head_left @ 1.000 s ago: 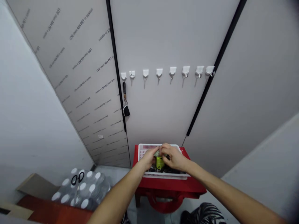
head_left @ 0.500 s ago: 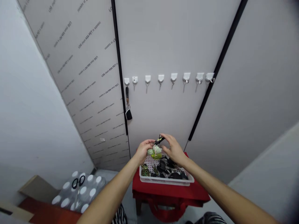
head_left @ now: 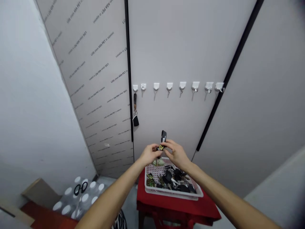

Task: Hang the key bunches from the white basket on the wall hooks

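Both my hands hold a keychain (head_left: 162, 140) with a black strap loop and a small gold-and-black charm, lifted above a white plastic basket (head_left: 197, 194). My left hand (head_left: 149, 154) pinches the lower part near the charm. My right hand (head_left: 175, 154) pinches the strap's base, and the strap stands up above the fingers. The basket holds several dark keys and keychains and sits on a red stool (head_left: 207, 211). On the wall above runs a row of white adhesive hooks (head_left: 182, 86); the leftmost hook carries a hanging key fob (head_left: 135, 120).
A pack of white-capped bottles (head_left: 78, 198) with black scissors (head_left: 79, 188) lying on it is at the lower left, beside a cardboard piece (head_left: 38, 190) and a red surface (head_left: 47, 218). Black vertical strips (head_left: 129, 73) divide the wall panels.
My hands rose out of the basket with the keychain, and the black strap now sticks up above my fingers. The view has tilted, so the basket sits lower and nearer.
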A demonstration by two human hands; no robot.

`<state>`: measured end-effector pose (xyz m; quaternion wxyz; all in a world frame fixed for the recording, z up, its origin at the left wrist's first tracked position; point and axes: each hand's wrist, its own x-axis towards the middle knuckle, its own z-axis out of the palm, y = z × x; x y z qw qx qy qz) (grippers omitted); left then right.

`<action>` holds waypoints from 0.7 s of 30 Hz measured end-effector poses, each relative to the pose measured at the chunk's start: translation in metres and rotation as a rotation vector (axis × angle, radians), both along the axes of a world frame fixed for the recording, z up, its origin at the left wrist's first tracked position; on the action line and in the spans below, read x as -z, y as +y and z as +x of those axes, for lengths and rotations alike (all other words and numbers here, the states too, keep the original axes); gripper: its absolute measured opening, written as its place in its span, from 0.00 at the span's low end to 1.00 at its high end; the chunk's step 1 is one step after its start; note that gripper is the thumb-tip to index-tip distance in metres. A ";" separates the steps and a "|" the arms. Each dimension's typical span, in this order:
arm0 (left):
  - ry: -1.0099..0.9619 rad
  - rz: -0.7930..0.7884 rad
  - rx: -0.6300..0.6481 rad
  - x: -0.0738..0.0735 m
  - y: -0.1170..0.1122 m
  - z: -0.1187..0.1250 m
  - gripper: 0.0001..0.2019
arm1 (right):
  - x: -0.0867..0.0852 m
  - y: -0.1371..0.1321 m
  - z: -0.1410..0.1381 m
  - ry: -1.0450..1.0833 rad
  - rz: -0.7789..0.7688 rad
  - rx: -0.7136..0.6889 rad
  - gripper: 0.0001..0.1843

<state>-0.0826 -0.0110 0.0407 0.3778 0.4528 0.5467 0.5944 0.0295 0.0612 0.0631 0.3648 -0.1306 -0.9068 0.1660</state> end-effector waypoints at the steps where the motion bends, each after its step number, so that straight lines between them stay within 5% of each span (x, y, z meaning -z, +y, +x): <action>1: 0.050 0.019 -0.013 -0.001 0.001 0.000 0.12 | -0.003 -0.002 -0.002 0.025 -0.045 -0.011 0.09; 8: 0.432 -0.040 -0.063 -0.015 0.002 -0.011 0.15 | -0.033 0.003 -0.029 0.373 -0.539 0.059 0.09; 12: 0.663 -0.090 -0.145 -0.046 -0.001 -0.019 0.16 | -0.054 0.009 -0.047 0.432 -0.536 0.002 0.11; 16: 0.868 -0.051 -0.407 -0.081 0.000 -0.028 0.13 | -0.086 0.008 -0.069 0.454 -0.483 -0.034 0.08; 21: 0.723 0.082 -0.608 -0.110 0.014 -0.048 0.12 | -0.134 0.002 -0.104 0.569 -0.600 -0.142 0.06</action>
